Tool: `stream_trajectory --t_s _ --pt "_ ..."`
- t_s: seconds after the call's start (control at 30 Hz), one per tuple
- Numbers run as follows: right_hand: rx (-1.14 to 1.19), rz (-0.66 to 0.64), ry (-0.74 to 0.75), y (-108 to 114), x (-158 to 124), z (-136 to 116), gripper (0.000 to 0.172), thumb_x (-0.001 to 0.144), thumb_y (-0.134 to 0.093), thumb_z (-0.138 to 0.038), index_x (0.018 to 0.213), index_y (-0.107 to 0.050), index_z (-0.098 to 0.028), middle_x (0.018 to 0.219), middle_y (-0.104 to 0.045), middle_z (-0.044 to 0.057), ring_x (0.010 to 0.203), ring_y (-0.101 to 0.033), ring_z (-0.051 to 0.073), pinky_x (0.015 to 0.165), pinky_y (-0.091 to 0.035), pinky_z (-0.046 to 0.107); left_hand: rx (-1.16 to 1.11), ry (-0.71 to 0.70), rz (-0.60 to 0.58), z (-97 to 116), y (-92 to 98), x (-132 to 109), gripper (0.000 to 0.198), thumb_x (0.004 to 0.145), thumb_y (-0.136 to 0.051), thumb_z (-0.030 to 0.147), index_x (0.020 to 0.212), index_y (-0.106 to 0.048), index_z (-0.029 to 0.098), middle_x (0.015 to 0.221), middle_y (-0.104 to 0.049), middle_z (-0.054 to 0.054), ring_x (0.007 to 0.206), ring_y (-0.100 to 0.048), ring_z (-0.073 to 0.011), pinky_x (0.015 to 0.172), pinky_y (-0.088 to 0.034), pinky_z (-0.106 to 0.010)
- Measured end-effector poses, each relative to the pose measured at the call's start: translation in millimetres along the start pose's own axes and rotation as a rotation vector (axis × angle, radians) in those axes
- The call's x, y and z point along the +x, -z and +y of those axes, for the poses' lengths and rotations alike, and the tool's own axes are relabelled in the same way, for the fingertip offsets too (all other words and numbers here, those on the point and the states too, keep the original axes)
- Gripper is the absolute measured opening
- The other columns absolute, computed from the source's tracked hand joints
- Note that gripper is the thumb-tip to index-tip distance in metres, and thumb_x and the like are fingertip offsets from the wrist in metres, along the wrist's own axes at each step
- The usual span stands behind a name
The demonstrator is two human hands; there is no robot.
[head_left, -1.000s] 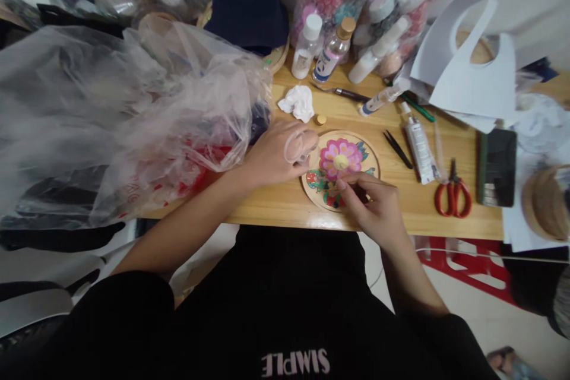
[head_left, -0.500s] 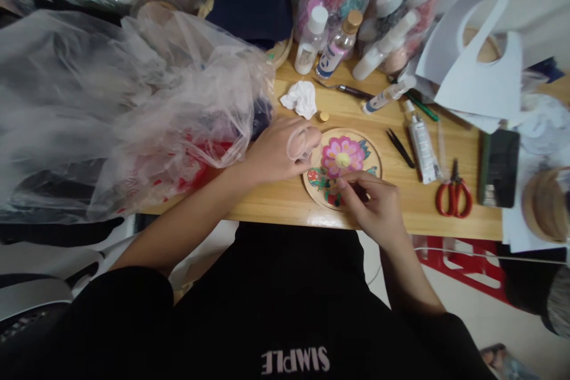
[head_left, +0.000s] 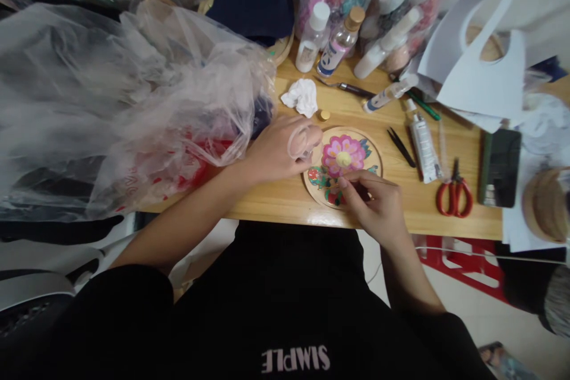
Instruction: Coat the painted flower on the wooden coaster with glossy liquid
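A round wooden disc (head_left: pixel 373 185) lies near the table's front edge, bearing a pink flower (head_left: pixel 343 155) with a yellow centre, teal leaves and red blooms. My left hand (head_left: pixel 285 145) is curled at the disc's left rim. A clear round plastic-looking container (head_left: pixel 299 141) shows at its fingers; most of it is hidden. Over the disc's lower right, my right hand (head_left: pixel 373 196) pinches thumb and forefinger together near the red blooms. What sits between those fingertips is too small to make out. A small gold cap (head_left: pixel 324 114) and a crumpled white tissue (head_left: pixel 301 97) lie behind the disc.
Clear plastic bags (head_left: pixel 133 101) fill the left side. Bottles (head_left: pixel 341 41) stand at the back. To the right lie black tweezers (head_left: pixel 401 147), a glue tube (head_left: pixel 424 145), red-handled pliers (head_left: pixel 455 196) and a dark phone (head_left: pixel 500 167).
Both hands keep almost the same pose over the disc. The whole view has shifted very slightly.
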State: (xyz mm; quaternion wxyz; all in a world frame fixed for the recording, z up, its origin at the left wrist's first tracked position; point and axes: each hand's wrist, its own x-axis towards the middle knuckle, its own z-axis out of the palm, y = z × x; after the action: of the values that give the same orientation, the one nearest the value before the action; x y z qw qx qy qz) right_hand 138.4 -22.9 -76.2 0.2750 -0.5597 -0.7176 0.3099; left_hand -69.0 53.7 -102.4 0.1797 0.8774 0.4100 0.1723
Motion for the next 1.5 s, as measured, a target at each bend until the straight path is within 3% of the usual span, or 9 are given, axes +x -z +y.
stream_trajectory --t_s 0.4,0.57,0.67,0.93,1.03,1.17,1.33,1.5 --pt "0.012 0.025 0.025 4 -1 2 0.013 0.089 -0.061 -0.022 0.078 -0.067 -0.018 0.069 -0.068 0.000 0.050 -0.053 0.008 0.047 -0.039 0.022 -0.027 -0.003 0.006 0 0.4 0 0.014 0.082 -0.052 0.020 0.090 -0.062 0.015 0.095 -0.065 -0.007 0.096 -0.061 -0.0226 0.086 -0.047 -0.035" --pt "0.029 0.205 0.047 5 6 -6 0.013 0.088 -0.063 -0.023 0.077 -0.068 -0.018 0.068 -0.068 0.000 0.049 -0.052 0.008 0.045 -0.039 0.022 -0.132 0.060 0.016 -1 -2.5 -3 0.020 0.079 -0.058 0.021 0.097 -0.062 0.015 0.097 -0.066 -0.007 0.100 -0.060 -0.0215 0.095 -0.046 -0.036" --pt "0.033 0.294 0.103 0 16 -12 0.012 0.088 -0.063 -0.022 0.078 -0.067 -0.019 0.067 -0.068 0.000 0.050 -0.054 0.009 0.046 -0.040 0.022 -0.149 0.034 0.039 -1 -3.6 -3 0.020 0.082 -0.059 0.026 0.099 -0.063 0.015 0.096 -0.065 -0.007 0.101 -0.060 -0.0210 0.095 -0.046 -0.036" --pt "-0.306 0.262 0.368 -17 43 -10 0.013 0.090 -0.058 -0.021 0.084 -0.069 -0.018 0.074 -0.074 0.005 0.061 -0.065 0.015 0.055 -0.045 0.026 -0.016 -0.062 0.042 -1 0.4 -3 0.013 0.086 -0.055 0.026 0.094 -0.061 0.017 0.093 -0.063 -0.005 0.095 -0.060 -0.0199 0.087 -0.047 -0.033" --pt "-0.279 0.199 0.308 -16 45 -10 0.016 0.090 -0.056 -0.022 0.082 -0.069 -0.019 0.075 -0.074 0.005 0.060 -0.066 0.016 0.054 -0.044 0.027 0.006 -0.058 0.032 -1 1.1 -3 0.015 0.089 -0.053 0.028 0.090 -0.061 0.016 0.090 -0.063 -0.005 0.092 -0.060 -0.0196 0.085 -0.047 -0.033" --pt "-0.009 0.092 0.122 -14 45 -13 0.018 0.089 -0.057 -0.026 0.076 -0.068 -0.020 0.074 -0.073 0.003 0.052 -0.060 0.013 0.051 -0.043 0.026 0.014 -0.053 0.010 0 2.6 -2 0.019 0.091 -0.052 0.033 0.087 -0.060 0.016 0.085 -0.062 -0.004 0.087 -0.059 -0.0185 0.083 -0.046 -0.032" --pt "0.298 0.136 -0.139 -17 42 -11 0.021 0.086 -0.061 -0.035 0.075 -0.065 -0.019 0.063 -0.066 0.002 0.051 -0.057 0.013 0.050 -0.045 0.026 0.014 -0.047 0.007 1 3.7 -1 0.016 0.089 -0.053 0.030 0.086 -0.060 0.016 0.085 -0.062 -0.004 0.087 -0.059 -0.0188 0.082 -0.046 -0.032" --pt "0.401 0.178 -0.136 -10 31 -13 0.021 0.086 -0.064 -0.036 0.074 -0.066 -0.019 0.062 -0.064 0.000 0.050 -0.053 0.010 0.049 -0.044 0.024 0.008 -0.033 0.025 2 2.9 0 0.018 0.090 -0.051 0.030 0.082 -0.060 0.016 0.084 -0.062 -0.005 0.084 -0.059 -0.0192 0.080 -0.046 -0.033"
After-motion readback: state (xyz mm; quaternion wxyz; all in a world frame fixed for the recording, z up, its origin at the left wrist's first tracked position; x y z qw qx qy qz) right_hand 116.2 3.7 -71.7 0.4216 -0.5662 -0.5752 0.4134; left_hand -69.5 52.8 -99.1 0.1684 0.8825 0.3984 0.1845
